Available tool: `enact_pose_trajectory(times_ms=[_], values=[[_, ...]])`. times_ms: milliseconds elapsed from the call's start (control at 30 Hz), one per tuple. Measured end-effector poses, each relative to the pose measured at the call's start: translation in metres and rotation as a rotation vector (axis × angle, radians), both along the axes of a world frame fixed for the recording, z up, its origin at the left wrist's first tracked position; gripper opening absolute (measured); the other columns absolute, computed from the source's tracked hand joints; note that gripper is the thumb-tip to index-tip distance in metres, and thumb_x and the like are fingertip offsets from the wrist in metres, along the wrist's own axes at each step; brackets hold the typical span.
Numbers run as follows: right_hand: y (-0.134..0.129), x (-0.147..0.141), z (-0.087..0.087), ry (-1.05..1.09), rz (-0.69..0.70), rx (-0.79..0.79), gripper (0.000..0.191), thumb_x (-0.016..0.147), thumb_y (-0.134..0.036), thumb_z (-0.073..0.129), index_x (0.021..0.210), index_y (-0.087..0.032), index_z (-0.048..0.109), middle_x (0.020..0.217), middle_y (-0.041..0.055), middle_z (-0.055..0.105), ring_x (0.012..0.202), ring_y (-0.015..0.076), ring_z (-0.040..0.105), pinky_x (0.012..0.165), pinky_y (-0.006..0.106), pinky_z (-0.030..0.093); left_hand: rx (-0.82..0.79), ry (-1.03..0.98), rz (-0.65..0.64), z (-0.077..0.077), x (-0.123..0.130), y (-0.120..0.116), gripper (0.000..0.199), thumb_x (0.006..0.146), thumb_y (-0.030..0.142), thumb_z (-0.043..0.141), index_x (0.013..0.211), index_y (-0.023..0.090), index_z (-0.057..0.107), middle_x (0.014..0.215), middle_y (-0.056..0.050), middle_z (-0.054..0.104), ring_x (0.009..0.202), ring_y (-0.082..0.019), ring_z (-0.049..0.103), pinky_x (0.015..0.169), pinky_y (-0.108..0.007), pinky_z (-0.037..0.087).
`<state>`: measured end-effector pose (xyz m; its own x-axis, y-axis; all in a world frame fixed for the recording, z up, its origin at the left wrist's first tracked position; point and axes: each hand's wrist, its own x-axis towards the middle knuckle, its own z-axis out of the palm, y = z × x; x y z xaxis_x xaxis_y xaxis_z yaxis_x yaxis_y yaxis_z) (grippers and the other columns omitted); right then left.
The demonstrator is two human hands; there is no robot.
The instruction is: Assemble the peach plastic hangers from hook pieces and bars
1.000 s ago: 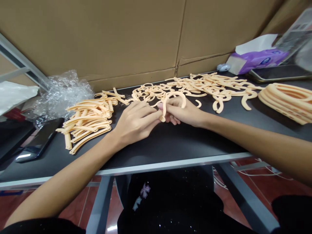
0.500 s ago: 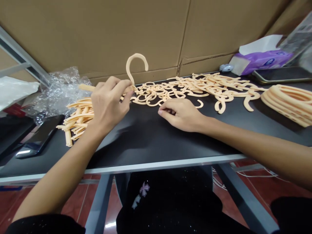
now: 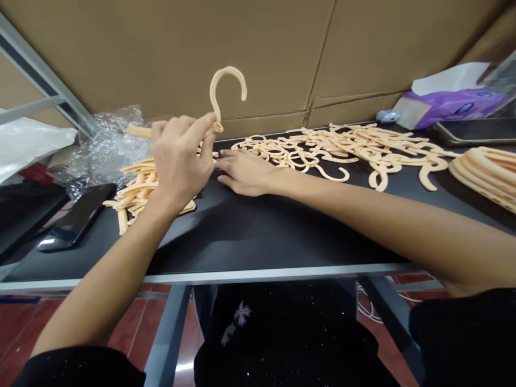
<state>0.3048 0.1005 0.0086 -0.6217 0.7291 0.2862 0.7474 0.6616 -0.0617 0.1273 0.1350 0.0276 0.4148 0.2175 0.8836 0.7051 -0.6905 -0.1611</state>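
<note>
My left hand [image 3: 183, 153] is closed around a cream plastic hanger piece, raised above the table. Its hook [image 3: 229, 70] stands upright over my fingers, and a straight arm [image 3: 139, 131] sticks out to the left. Just below and to the right, my right hand [image 3: 250, 171] reaches in low with its fingers stretched and a little apart. Its fingertips are near small cream pieces partly hidden by my left hand. Under my left wrist lies a heap of hanger arms [image 3: 139, 191]. A spread of loose hooks [image 3: 334, 142] covers the table's back right.
Stacked cream curved parts [image 3: 484, 174] sit at the right, in front of a phone [image 3: 471, 131] and a purple tissue pack [image 3: 459, 105]. Another dark phone [image 3: 76, 217] and crumpled clear wrap [image 3: 108, 148] lie left. Cardboard [image 3: 266, 59] walls the table's back.
My right hand has moved left, from beside the hooks to near my left hand, and its fingers have straightened. My left hand has lifted the hanger piece slightly.
</note>
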Motion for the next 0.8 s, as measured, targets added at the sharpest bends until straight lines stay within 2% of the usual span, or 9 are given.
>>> enact_pose_trajectory(times_ms=[67,167,233,367,467,600,700,800], values=[[-0.001,0.002,-0.003,-0.009,0.000,0.001,0.036,0.105,-0.024,0.045,0.128,-0.008,0.068,0.135,0.0205,0.067,0.143,0.0328,0.049,0.120,0.050,0.031,-0.025,0.014,-0.014,0.000,0.001,-0.003,0.028,0.103,0.030,0.059,0.130,0.029,0.066,0.099,0.001,0.070,0.092,-0.020,0.054,0.095,-0.044,0.034],[-0.019,0.018,-0.003,0.023,0.022,0.049,0.031,0.102,-0.021,0.047,0.114,-0.009,0.073,0.117,0.0194,0.071,0.120,0.0312,0.062,0.108,0.045,0.041,-0.087,0.013,-0.025,-0.001,0.003,-0.006,0.029,0.105,0.034,0.053,0.131,0.028,0.066,0.098,-0.001,0.068,0.094,-0.021,0.054,0.100,-0.046,0.032],[-0.036,0.033,-0.002,0.057,0.041,0.065,0.029,0.099,-0.017,0.047,0.108,-0.010,0.074,0.111,0.0180,0.071,0.110,0.0299,0.063,0.104,0.044,0.043,-0.166,0.007,-0.056,-0.002,0.004,-0.006,0.030,0.108,0.037,0.048,0.130,0.027,0.067,0.098,-0.001,0.066,0.097,-0.021,0.054,0.105,-0.047,0.031],[-0.064,0.062,-0.004,0.116,0.098,0.118,0.024,0.096,-0.021,0.053,0.105,-0.012,0.075,0.100,0.0155,0.072,0.104,0.0297,0.060,0.098,0.045,0.045,-0.264,0.017,-0.146,-0.005,0.006,-0.006,0.032,0.109,0.040,0.044,0.128,0.026,0.067,0.098,-0.002,0.067,0.099,-0.021,0.056,0.109,-0.048,0.032],[-0.075,0.077,-0.011,0.155,0.025,0.169,0.023,0.096,-0.027,0.058,0.104,-0.014,0.074,0.094,0.0137,0.071,0.098,0.0289,0.058,0.092,0.044,0.044,-0.248,0.044,-0.176,-0.006,0.009,-0.012,0.031,0.108,0.041,0.046,0.123,0.027,0.069,0.099,-0.004,0.071,0.096,-0.023,0.060,0.099,-0.046,0.041],[-0.078,0.086,-0.019,0.147,-0.124,0.145,0.030,0.098,-0.037,0.058,0.097,-0.014,0.077,0.087,0.0123,0.070,0.094,0.0284,0.057,0.090,0.043,0.044,-0.237,0.113,-0.163,-0.006,0.014,-0.026,0.030,0.107,0.036,0.047,0.120,0.024,0.071,0.101,-0.007,0.075,0.089,-0.023,0.067,0.080,-0.037,0.048],[-0.076,0.089,-0.017,0.085,-0.170,0.159,0.033,0.100,-0.029,0.050,0.087,-0.015,0.077,0.087,0.0132,0.071,0.093,0.0279,0.057,0.090,0.043,0.044,-0.232,0.158,-0.186,-0.006,0.018,-0.033,0.028,0.105,0.034,0.050,0.118,0.022,0.072,0.099,-0.007,0.076,0.084,-0.022,0.069,0.073,-0.033,0.049],[-0.075,0.094,-0.007,0.118,-0.236,0.172,0.031,0.097,-0.022,0.048,0.086,-0.016,0.076,0.089,0.0133,0.074,0.089,0.0279,0.059,0.086,0.044,0.044,-0.252,0.185,-0.238,-0.006,0.020,-0.035,0.026,0.104,0.034,0.051,0.115,0.025,0.072,0.097,-0.006,0.077,0.083,-0.022,0.071,0.073,-0.033,0.051]])
